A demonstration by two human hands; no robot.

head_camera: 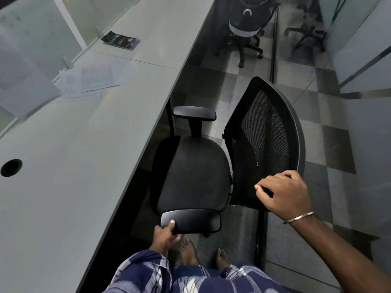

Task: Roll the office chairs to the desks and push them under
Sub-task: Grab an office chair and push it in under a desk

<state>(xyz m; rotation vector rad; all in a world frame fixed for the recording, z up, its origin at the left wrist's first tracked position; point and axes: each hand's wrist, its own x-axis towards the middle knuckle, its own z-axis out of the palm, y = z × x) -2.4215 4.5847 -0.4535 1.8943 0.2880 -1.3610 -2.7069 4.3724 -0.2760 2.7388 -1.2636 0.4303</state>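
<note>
The person's left hand grips the front end of the near armrest of the office chair, thumb on top and fingers curled beneath. The right hand curls over the lower edge of the mesh backrest, fingers hooked round its rim. Between the two hands sits the chair's seat, whose left side is already tucked just under the edge of the desk, which runs along to the left of the left hand. The chair stands sideways to the desk, backrest to the right. The step in hand looks like swinging it to face the desk; the next move likely calls for a turn on the castors, then a straight push. A second chair waits well ahead of the right hand.
</note>
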